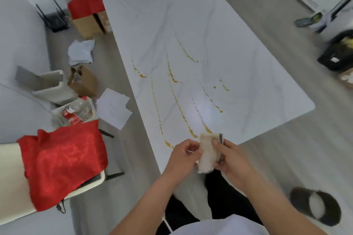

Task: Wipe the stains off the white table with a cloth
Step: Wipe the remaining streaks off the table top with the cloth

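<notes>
- Grey flooring (277,149) is seen on both sides of a long white marble-patterned table (191,25), which runs away from the viewer.
- A folded beige terry cloth with a black-and-white patterned edge (207,156) is held over the table's near end, between both hands.
- The cloth's left edge is pinched by the curled fingers of the left hand (181,158); its right side is gripped by the right hand (233,160), fingers wrapped around it.
- The near tip of one streak is covered by the cloth's top edge.
- Thin orange-yellow streaked stains (179,105) are spread lengthwise across the tabletop beyond the cloth, reaching about its middle.
- A black slipper with a white insole (315,206) is lying on the floor to the right.
- To the left, a shiny red fabric (63,162) is draped over a white chair (89,185).
- Beyond it, a white perforated basket (57,114) holding a red-labelled bottle (71,117) is placed beside white paper sheets (112,108).
- Further on, a brown paper bag (84,82), a white plastic bin (51,86) and a crumpled white rag (81,51) are found.
- Farthest left, a cardboard box (86,25) and a black router with antennas (55,21) are visible.
</notes>
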A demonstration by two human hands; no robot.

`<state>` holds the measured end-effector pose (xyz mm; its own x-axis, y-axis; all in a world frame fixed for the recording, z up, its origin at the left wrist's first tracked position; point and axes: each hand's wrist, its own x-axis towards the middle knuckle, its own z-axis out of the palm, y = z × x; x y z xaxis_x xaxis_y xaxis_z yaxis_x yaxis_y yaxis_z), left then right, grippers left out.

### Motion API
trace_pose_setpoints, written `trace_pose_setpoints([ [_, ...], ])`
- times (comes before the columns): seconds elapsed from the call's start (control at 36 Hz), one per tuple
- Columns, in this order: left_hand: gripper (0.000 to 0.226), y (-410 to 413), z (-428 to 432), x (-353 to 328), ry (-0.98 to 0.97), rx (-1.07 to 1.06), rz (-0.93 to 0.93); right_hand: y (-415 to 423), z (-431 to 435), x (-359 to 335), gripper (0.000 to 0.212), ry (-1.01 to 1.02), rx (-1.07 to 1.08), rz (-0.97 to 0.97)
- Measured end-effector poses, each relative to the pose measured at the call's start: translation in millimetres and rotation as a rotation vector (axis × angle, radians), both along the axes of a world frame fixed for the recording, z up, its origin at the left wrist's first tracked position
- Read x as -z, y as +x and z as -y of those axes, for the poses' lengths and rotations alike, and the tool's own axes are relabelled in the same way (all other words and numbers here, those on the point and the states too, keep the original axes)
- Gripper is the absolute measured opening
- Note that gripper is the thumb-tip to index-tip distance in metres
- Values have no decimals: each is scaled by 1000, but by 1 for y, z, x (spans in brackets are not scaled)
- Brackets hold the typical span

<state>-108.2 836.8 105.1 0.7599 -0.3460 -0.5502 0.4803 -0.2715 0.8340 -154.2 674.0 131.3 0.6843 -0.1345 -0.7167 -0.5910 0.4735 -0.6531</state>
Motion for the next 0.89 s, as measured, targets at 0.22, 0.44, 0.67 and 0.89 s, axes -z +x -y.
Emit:
trace_pose_setpoints([
  [0.22,5,39,-59,39,272,57,140,-27,35,9,13,22,414,-100],
  [0.44,27,93,-107,66,625,352,362,-17,104,59,11,-57,559,-171],
  [0.67,70,137,-116,42,893,676,414,40,149,85,8,-223,416,-186],
  [0.89,121,167,-74,87,1063,925,364,73,177,116,17,-560,200,-177],
])
